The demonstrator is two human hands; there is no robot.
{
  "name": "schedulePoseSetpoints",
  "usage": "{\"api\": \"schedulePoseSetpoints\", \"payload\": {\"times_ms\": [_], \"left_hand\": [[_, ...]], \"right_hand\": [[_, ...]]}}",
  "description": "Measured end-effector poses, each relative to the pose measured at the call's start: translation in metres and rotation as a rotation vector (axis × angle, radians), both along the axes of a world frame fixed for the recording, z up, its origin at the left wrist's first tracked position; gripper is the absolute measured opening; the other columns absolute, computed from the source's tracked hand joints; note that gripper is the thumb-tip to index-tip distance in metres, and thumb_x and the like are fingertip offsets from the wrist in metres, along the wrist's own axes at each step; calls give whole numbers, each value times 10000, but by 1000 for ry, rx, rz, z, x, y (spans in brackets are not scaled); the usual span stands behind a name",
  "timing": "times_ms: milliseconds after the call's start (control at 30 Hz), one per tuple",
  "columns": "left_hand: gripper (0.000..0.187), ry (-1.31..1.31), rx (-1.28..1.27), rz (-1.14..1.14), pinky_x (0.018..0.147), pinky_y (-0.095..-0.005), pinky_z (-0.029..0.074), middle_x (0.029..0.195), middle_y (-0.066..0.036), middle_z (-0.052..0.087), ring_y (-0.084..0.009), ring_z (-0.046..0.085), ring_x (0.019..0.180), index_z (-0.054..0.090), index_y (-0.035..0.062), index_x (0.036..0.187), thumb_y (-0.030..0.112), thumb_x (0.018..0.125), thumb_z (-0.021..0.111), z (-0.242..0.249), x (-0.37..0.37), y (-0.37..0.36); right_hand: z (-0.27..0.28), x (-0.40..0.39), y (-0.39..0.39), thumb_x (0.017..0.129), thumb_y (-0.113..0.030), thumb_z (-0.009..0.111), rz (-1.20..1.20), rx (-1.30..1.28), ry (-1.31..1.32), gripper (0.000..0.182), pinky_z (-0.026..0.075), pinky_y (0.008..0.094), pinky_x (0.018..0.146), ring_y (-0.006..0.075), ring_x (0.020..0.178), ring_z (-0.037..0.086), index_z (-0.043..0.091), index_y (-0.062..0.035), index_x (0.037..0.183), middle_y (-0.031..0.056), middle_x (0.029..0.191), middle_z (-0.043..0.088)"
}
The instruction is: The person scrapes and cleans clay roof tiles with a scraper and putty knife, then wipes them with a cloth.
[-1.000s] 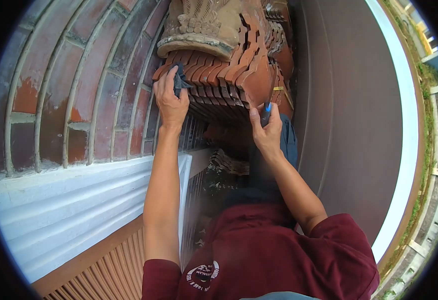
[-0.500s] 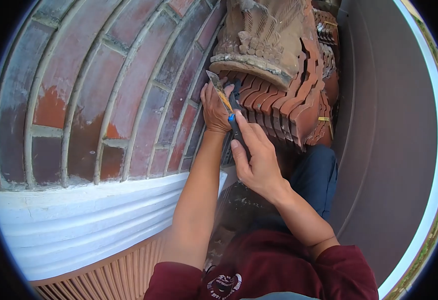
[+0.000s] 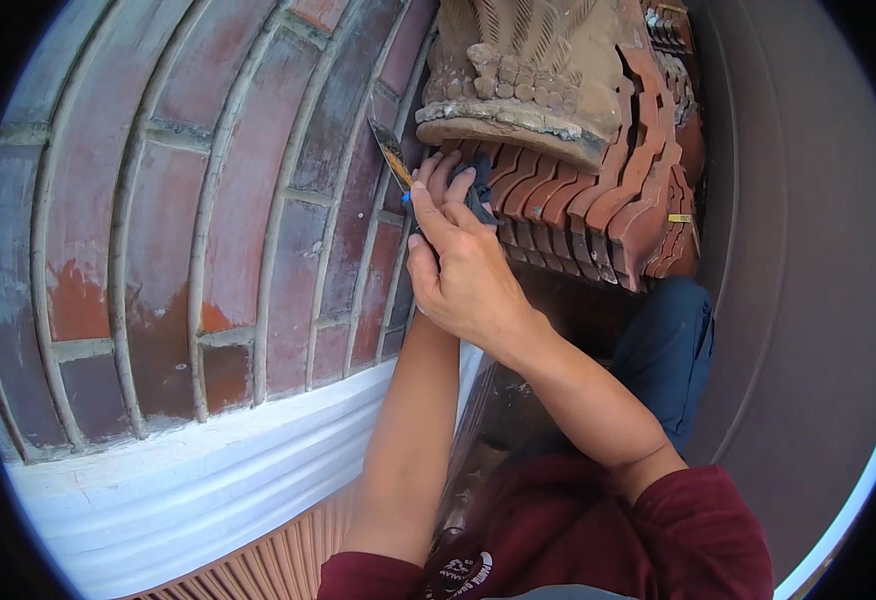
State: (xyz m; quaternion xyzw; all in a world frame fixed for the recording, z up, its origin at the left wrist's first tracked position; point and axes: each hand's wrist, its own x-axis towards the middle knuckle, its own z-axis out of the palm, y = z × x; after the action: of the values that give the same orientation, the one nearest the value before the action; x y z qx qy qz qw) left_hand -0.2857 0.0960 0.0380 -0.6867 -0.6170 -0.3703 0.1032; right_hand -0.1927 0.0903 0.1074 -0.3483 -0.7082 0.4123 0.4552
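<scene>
My right hand (image 3: 468,270) is closed around the handle of a putty knife (image 3: 395,160). Its thin blade, smeared with orange-yellow, points up and left in front of the brick wall (image 3: 288,170). A bit of blue shows where blade and handle meet; my fingers cover most of the handle. Partly behind the right hand, my left hand (image 3: 440,172) has its fingers bent against a dark, crumpled cloth-like piece (image 3: 480,190). Its palm is hidden. Both hands are between the wall and a stack of curved terracotta tiles (image 3: 548,200).
A carved clay ornament (image 3: 528,75) with a rough mortar edge rests above the tiles. White moulding (image 3: 218,470) runs along the wall's foot, with brown ribbed panelling (image 3: 248,560) below. A smooth brown surface (image 3: 798,250) closes off the right side, near my bent knee (image 3: 668,350).
My right hand has moved left with the putty knife, bringing its blade across the bricks and covering more of my left hand. The view has shifted slightly.
</scene>
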Motion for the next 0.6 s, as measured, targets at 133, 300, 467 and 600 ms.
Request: {"api": "schedulePoseSetpoints", "payload": {"times_ms": [133,300,467,600], "left_hand": [[505,0,-58,18,1150,-522,317,1402,-201,508,-391,427,1363,509,25,1321,110,839,633,13,7,-6],[525,-2,-70,35,1155,-509,323,1402,-198,510,-381,436,1362,506,29,1332,70,825,636,13,7,-3],[514,-905,3,-211,1164,-457,332,1427,-196,490,-343,427,1380,467,21,1393,58,895,590,6,8,-1],[498,-582,-81,-91,1197,-438,297,1462,-202,454,-322,371,1437,440,5,1437,63,953,540,12,12,-6]], "right_hand": [[-4,-1,-2,906,-43,576,12,20,73,488,492,468,799,448,861,615,512,134,1356,290,926,592],[4,0,5,898,-40,572,18,24,12,481,477,471,786,430,839,602,534,127,1347,276,896,587],[4,-4,9,898,-35,567,4,23,33,464,498,450,744,440,785,606,540,146,1323,288,880,590],[5,0,7,905,-40,557,12,27,72,451,499,452,758,440,803,618,541,156,1310,290,873,598]]}}
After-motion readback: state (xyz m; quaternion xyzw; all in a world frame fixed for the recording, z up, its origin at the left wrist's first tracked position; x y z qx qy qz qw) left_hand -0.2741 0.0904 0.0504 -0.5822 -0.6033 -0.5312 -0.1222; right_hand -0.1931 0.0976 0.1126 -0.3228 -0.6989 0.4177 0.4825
